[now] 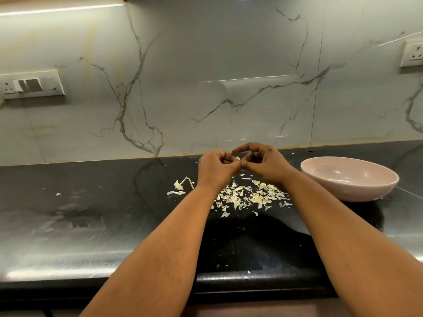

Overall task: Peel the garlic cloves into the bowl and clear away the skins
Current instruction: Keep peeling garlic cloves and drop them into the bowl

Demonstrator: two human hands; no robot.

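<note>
Just under and in front of the wrists, the skins (248,196) are lying scattered on the counter (91,225). Above them the left hand (216,167) and right hand (263,162) are meeting fingertip to fingertip, both pinching a small garlic clove (238,158). The bowl (349,178) is sitting off to the right hand's outer side, nearer that hand, so I reckon it is making the drop.

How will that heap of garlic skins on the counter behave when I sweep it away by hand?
The garlic skins look like thin, curled flakes, so they are probably very light and apt to scatter or flutter rather than slide together. Some lie flat on the glossy black counter and may cling. The pink bowl stands close beside the heap, so stray flakes could land in it.
</note>
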